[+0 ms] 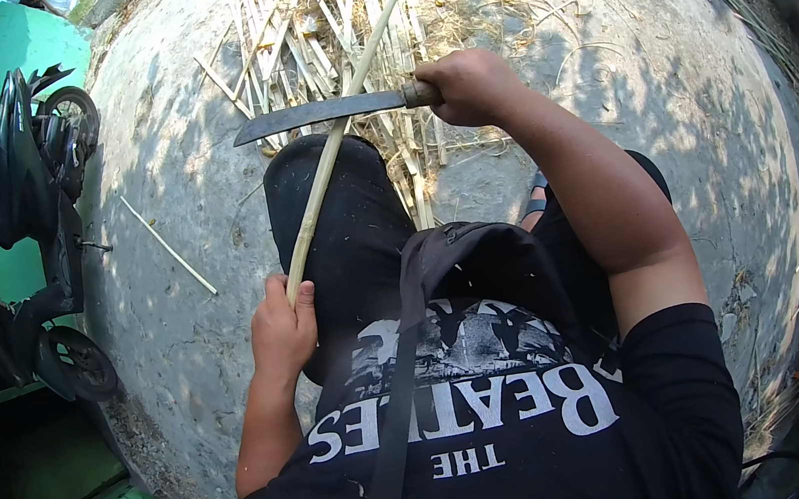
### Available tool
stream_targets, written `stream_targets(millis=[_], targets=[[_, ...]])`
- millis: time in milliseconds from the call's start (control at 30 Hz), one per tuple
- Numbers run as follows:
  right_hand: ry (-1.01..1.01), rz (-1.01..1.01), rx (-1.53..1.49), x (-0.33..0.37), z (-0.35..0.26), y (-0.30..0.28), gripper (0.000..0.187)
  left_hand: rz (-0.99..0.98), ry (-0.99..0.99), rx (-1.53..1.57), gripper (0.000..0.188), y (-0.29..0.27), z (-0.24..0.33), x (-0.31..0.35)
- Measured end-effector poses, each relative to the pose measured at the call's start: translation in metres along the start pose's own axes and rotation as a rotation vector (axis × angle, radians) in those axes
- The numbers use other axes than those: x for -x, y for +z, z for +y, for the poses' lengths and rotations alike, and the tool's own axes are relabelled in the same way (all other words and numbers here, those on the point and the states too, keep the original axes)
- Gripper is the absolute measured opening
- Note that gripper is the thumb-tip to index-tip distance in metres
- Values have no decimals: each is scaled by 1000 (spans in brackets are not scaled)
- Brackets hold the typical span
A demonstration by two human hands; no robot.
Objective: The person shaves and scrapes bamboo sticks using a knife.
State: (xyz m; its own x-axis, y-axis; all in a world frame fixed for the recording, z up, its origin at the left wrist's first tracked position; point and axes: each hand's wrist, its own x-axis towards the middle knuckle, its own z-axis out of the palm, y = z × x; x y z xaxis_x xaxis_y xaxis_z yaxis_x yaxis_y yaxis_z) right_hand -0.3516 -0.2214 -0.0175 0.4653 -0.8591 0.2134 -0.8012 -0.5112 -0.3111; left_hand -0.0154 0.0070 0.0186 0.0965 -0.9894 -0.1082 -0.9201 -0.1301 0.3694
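Standing well to the left of the left knee point(365, 178), a dark motorcycle point(39, 211) borders the scene; between it and the knee, a thin pale stick point(168, 246) lies on the grey ground. The left hand point(281, 331), on the near side of the knee, grasps the lower end of a long strip point(323, 167), its thumb pressed along the upper face and its forearm rising from the lower edge. The strip, narrow, nearly straight and pale yellow-green, runs obliquely across the knee and onward over a loose pile of similar strips point(412, 147) beyond. Just past the knee, a long knife point(321, 113) with a dark, slightly curved blade lies crosswise over the strip, apparently touching it. To the right of the knee, the right hand point(474, 86) is clenched around the knife's wooden handle, knuckles uppermost; its arm bends at the elbow, the forearm slanting forward and inward.
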Motion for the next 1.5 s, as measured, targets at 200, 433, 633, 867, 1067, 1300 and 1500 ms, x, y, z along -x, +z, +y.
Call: stream_targets(millis=[200, 433, 633, 867, 1067, 1300, 1500], targets=[[22, -168, 82, -3, -18, -8, 10, -30, 39, 177, 39, 5, 3, -4], [38, -67, -98, -3, 5, 15, 6, -69, 61, 141, 38, 6, -2, -12], [124, -129, -59, -6, -11, 10, 10, -90, 62, 125, 41, 7, -1, -14], [169, -270, -71, -8, 1, 12, 15, -80, 110, 107, 44, 9, -3, -19], [13, -46, -99, -3, -18, 11, 7, -97, 86, 114, 47, 13, -12, -18], [147, -93, -73, -4, 13, 22, 7, -79, 125, 145, 46, 12, -7, -23], [-6, -21, -125, -6, -18, 17, 9, -146, 79, 145, 44, 7, -12, -23]])
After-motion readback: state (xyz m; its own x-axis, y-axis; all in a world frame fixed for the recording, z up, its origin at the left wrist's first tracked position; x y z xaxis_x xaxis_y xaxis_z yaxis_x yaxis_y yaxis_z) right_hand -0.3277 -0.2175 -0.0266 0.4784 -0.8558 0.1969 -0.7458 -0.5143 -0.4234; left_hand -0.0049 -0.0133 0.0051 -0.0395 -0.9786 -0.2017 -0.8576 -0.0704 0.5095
